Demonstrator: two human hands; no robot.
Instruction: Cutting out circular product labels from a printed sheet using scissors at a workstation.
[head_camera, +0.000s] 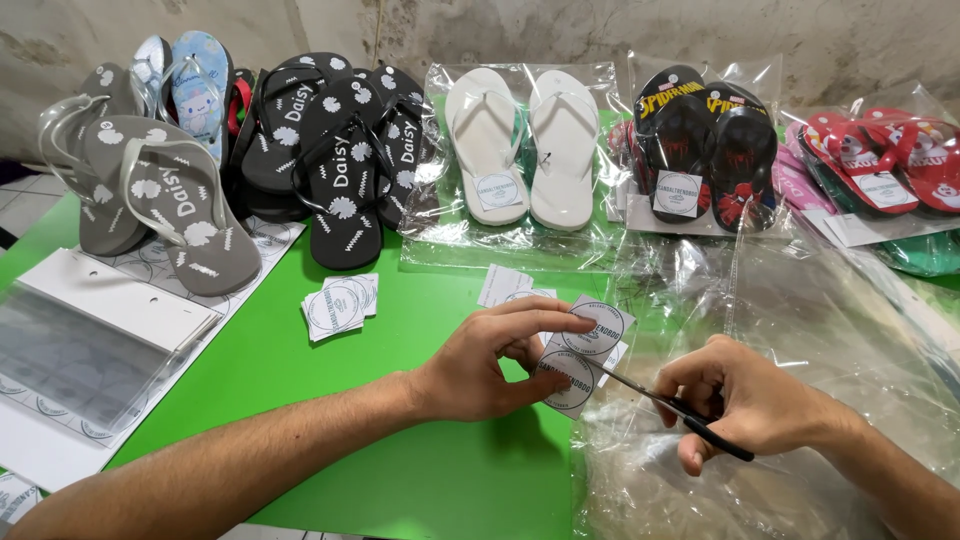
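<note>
Label strip (585, 350) mid-cut, held over green counter (420, 330).
Left hand (480, 365) pinches the strip of round printed labels between thumb and fingers; right hand (745, 400) is closed round black-handled scissors (670, 405), blade tips at the strip's lower edge. Cut labels (338, 305) lie stacked just left, clear plastic bags (800, 330) under the right hand. Behind: bagged white flip-flops (525, 145), black flip-flops (345, 160), grey flip-flops (165, 200).

The left hand (490, 365) is extended from the lower left, forefinger and thumb pinched together. The right hand (745, 400) is curled closed, fingers tucked under, both forearms bare.
</note>
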